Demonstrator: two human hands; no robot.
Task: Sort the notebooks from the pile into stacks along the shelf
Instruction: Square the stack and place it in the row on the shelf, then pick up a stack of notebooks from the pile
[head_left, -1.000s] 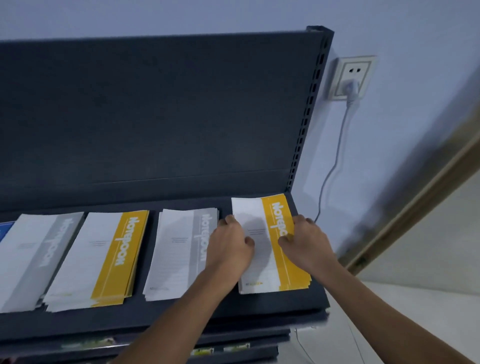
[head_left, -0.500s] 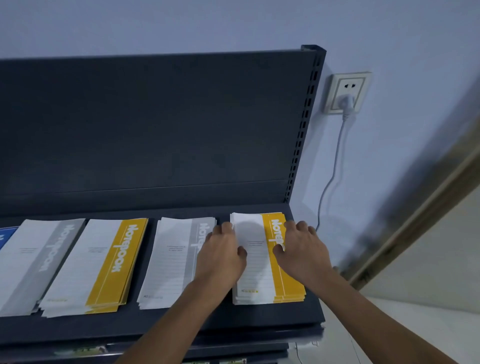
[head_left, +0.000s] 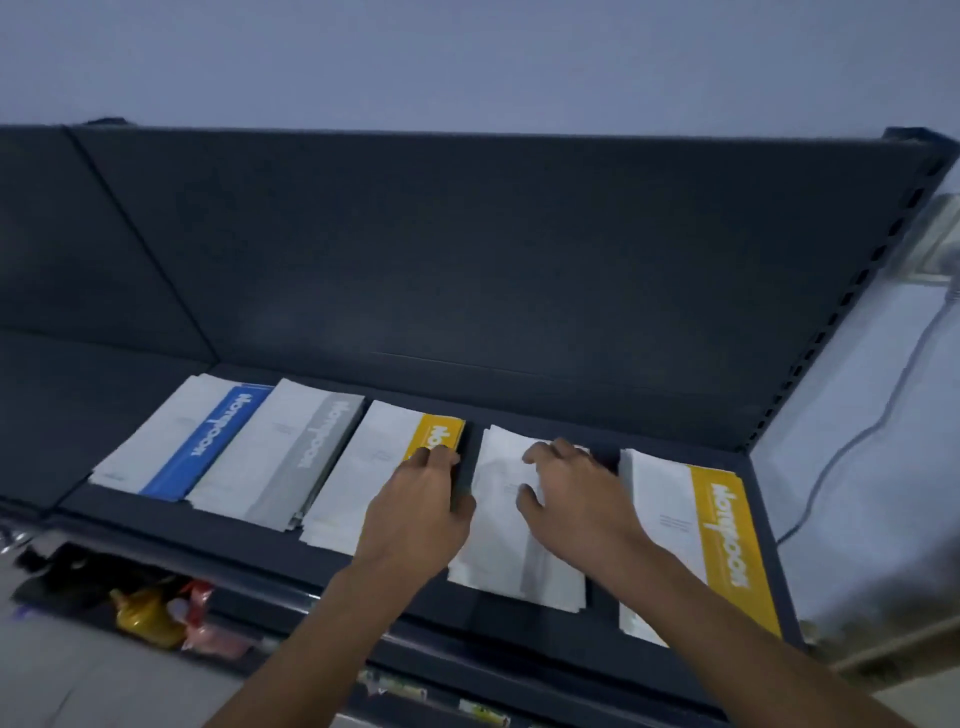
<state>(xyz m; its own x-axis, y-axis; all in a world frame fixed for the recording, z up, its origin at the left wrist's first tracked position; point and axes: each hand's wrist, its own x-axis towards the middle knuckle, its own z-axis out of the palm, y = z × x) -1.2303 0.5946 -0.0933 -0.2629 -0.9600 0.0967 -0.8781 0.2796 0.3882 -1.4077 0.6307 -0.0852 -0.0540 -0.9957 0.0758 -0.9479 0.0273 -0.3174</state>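
Notebooks (head_left: 280, 452) sit in separate stacks along the shelf (head_left: 602, 618), and both hands are down on them. The left hand (head_left: 421, 514) covers the right edge of the middle stack (head_left: 363, 467), fingers pressed together over the yellow band, thumb dropped into the gap. Pinching that edge or just nudging it? I cannot tell. The right hand (head_left: 576, 504) lies spread flat on the fourth stack (head_left: 498, 519), pinning it. Looks like squaring-up, so each pile stays neat and the colours stay apart.
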